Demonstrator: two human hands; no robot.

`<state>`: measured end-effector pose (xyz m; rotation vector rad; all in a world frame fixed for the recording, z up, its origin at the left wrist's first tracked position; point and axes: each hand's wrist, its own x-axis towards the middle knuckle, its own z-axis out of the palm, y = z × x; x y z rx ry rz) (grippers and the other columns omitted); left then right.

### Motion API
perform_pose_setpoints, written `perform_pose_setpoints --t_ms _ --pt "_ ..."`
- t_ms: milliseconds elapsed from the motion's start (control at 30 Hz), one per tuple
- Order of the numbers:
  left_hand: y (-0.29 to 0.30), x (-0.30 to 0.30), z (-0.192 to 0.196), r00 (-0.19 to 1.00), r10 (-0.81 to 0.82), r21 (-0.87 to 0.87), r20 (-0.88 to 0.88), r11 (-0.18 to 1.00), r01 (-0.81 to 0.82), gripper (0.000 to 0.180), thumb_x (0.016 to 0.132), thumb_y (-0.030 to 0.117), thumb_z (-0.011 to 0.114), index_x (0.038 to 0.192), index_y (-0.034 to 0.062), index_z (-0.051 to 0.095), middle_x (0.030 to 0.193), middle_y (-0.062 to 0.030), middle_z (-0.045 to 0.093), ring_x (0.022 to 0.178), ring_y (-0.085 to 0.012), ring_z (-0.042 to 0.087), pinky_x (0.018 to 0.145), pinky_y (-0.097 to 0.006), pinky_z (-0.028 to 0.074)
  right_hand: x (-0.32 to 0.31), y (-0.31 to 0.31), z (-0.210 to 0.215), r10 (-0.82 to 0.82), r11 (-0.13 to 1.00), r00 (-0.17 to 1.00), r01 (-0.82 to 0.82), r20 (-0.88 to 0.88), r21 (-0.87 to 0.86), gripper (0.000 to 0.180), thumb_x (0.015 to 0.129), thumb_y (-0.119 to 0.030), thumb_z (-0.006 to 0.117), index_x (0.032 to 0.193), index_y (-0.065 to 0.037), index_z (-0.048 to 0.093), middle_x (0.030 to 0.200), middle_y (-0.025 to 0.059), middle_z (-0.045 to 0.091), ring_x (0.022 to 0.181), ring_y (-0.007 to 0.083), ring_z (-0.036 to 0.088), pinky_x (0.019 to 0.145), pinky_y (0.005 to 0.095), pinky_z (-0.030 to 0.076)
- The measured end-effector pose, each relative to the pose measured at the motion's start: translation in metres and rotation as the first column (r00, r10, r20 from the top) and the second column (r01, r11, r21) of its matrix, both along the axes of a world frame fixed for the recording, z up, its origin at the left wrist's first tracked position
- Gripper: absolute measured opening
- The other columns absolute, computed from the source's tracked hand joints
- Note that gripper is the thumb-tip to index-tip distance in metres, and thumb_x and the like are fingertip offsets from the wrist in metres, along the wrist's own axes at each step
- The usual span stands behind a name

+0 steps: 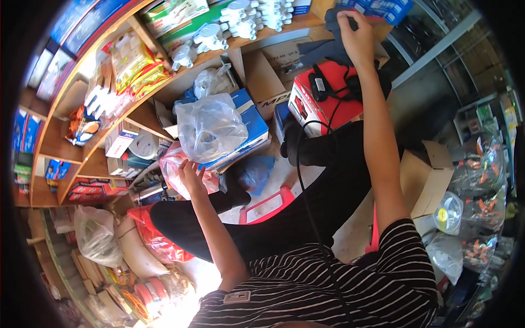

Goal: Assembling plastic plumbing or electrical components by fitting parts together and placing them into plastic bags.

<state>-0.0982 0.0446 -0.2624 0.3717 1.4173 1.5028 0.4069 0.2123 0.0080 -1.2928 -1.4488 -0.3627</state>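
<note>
My right hand (358, 38) grips a dark cloth (334, 22) on the wooden shelf (284, 26); my left hand (190, 177), seemingly open, touches a red plastic bag (170, 164). Wiping underway; keep pressure.

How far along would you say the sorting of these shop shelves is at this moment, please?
Done: white plastic fittings already sit along the wooden shelf. In hand: the right hand grips a dark grey cloth at the shelf, while the left hand rests on a red plastic bag. Left: clear bags and open cardboard boxes remain on the floor.
</note>
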Motion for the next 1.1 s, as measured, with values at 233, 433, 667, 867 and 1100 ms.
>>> perform_pose_setpoints --t_ms 233,433,667,867,1100 --pt "-0.002 -0.002 0.044 0.913 -0.236 -0.072 -0.334 0.972 0.225 0.028 0.097 0.025 0.063 0.118 0.0070 0.064 0.118 -0.0046 0.064 0.111 -0.0170 0.060 0.080 -0.034 0.057 0.046 -0.001 -0.076 0.358 0.352 0.919 0.032 0.166 -0.936 0.038 0.099 -0.035 0.064 0.117 -0.002 0.071 0.111 0.0146 0.072 0.108 0.0279 0.067 0.093 0.0367 0.051" --pt "0.002 0.006 0.055 0.317 0.088 0.097 -0.944 0.995 0.011 0.020 0.093 0.013 0.063 0.109 0.0017 0.066 0.120 -0.0190 0.060 0.112 -0.0350 0.058 0.099 -0.044 0.046 -0.034 0.012 -0.052 0.525 0.363 0.846 -0.322 -0.094 -0.874 0.045 0.101 -0.040 0.063 0.124 -0.001 0.068 0.115 0.0137 0.073 0.108 0.0231 0.068 0.095 0.0361 0.052" --pt "0.087 0.037 0.047 0.019 -0.094 -0.089 -0.995 0.981 0.175 0.037 0.089 0.024 0.075 0.116 0.0011 0.064 0.117 -0.0229 0.061 0.116 -0.0412 0.056 0.099 -0.050 0.045 -0.132 0.050 -0.047 0.636 0.333 0.764 -0.149 0.105 -0.931 0.038 0.098 -0.037 0.062 0.110 -0.003 0.074 0.106 0.0161 0.075 0.096 0.0322 0.071 0.084 0.0423 0.054" --pt "0.100 -0.006 0.012 0.507 -0.196 -0.038 -0.839 0.952 0.305 0.024 0.097 0.021 0.063 0.102 -0.0029 0.066 0.105 -0.0166 0.070 0.097 -0.0287 0.068 0.089 -0.038 0.052 -0.226 0.015 -0.064 0.776 0.257 0.590 0.025 0.222 -0.966 0.039 0.090 -0.037 0.069 0.118 -0.010 0.073 0.112 0.0151 0.074 0.105 0.0328 0.070 0.087 0.0462 0.055" --pt "0.060 0.017 0.127 0.751 -0.404 0.185 -0.522 0.806 0.562 0.027 0.109 0.029 0.052 0.106 0.0028 0.057 0.107 -0.0136 0.070 0.105 -0.0260 0.071 0.082 -0.035 0.059 -0.249 -0.040 -0.167 0.670 0.454 0.548 0.233 0.502 -0.860 0.065 0.086 -0.047 0.074 0.143 -0.022 0.056 0.163 0.0083 0.032 0.146 0.0540 0.026 0.092 0.0805 0.044"
